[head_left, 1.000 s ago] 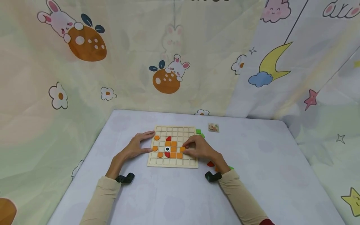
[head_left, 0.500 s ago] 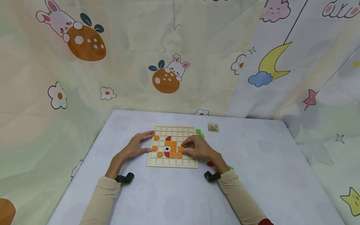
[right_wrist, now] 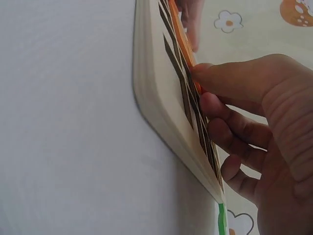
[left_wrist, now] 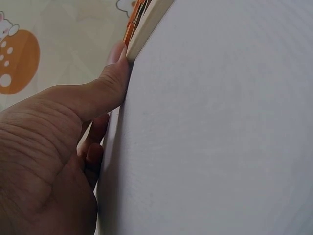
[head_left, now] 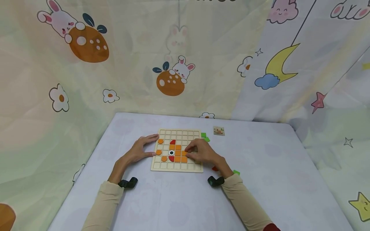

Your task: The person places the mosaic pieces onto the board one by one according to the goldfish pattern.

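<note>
A pale wooden grid board point(head_left: 192, 166) lies on the table, bearing several orange square tiles point(head_left: 178, 154), two red rounded tiles point(head_left: 172, 141), a round eye tile point(head_left: 171, 153) and orange discs point(head_left: 160, 141) toward its left. My left hand point(head_left: 137, 150) touches the board's left edge, thumb and forefinger spread apart. In the left wrist view its thumb point(left_wrist: 110, 81) rests against the board's edge point(left_wrist: 149, 32). Between thumb and fingertips, my right hand point(head_left: 203, 152) pinches an orange square tile point(head_left: 184, 153), partly hidden, at the right end of the orange group.
Green tiles point(head_left: 203, 135) lie by the board's upper right side, with a small pattern card point(head_left: 218, 131) beyond them. Near the right wrist are a red piece point(head_left: 215, 168) and another green piece point(head_left: 236, 172). A printed cloth hangs behind the table.
My right hand has slid left with the orange square tile, closing the gap to the neighbouring orange tiles. The left hand has stayed at the board's edge.
</note>
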### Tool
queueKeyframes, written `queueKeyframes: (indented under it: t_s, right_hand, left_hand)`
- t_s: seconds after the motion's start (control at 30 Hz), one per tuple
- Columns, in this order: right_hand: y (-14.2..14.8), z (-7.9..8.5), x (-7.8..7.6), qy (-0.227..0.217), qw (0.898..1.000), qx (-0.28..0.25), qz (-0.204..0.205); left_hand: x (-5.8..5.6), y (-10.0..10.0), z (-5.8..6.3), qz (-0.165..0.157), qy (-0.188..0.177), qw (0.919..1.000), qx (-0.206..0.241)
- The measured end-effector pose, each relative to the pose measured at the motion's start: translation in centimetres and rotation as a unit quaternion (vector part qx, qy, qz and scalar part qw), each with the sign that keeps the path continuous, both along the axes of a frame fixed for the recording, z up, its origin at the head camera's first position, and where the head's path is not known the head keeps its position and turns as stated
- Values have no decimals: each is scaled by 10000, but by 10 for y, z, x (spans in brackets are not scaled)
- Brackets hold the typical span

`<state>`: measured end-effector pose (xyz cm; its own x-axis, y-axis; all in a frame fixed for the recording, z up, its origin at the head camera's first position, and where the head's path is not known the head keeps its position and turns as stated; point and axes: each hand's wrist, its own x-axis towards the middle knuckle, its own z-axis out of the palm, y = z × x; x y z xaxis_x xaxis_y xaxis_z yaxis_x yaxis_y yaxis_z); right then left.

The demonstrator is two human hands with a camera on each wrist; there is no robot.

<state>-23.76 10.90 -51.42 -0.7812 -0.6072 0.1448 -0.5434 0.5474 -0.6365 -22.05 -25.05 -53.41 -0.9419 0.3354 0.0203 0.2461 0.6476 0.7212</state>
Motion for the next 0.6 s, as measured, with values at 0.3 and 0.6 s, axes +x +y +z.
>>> queueKeyframes:
  t_s: [0.3, 0.6]
  right_hand:
    - [-3, 5, 3, 142, 9994, 325, -59]
    - [21, 17, 2, 147, 9997, 82, -151]
  left_hand:
    - [0, -1, -1, -19, 26, 10000, 17]
    - [1, -1, 0, -117, 174, 9998, 62]
